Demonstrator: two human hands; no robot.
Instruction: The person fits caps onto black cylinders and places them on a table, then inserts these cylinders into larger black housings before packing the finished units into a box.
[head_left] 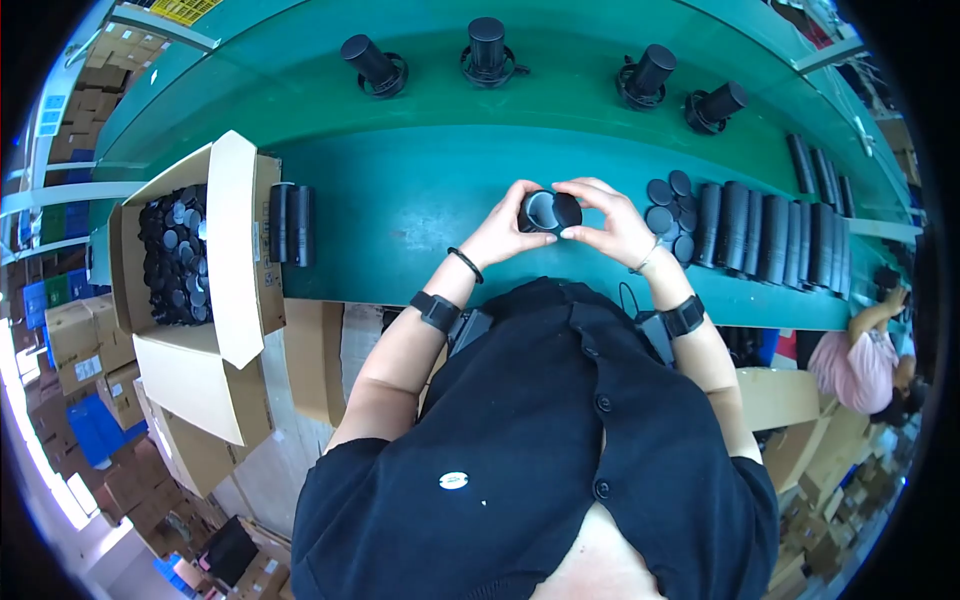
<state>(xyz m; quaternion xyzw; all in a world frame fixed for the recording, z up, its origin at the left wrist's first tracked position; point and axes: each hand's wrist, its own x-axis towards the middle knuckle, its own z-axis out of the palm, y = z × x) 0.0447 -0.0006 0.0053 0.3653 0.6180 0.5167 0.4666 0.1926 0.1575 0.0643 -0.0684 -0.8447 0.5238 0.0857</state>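
Observation:
In front of my chest, my left hand (498, 232) is wrapped round a short black tube (541, 211) whose pale inside shows through its open mouth. My right hand (622, 236) pinches a round black cap (567, 210) between thumb and fingers. The cap sits at the tube's right side, partly over the mouth; whether it is seated there I cannot tell. Just right of my right hand, several loose black caps (659, 219) lie on the green bench (420, 200). Beyond them stands a row of black tubes (773, 238).
An open cardboard box (232, 250) at the left holds many black caps (180, 255). Two black tubes (291, 224) lie beside it. Along the far green strip stand several black cylinders on ring bases (487, 50). A person in a pink top (858, 372) is at the far right.

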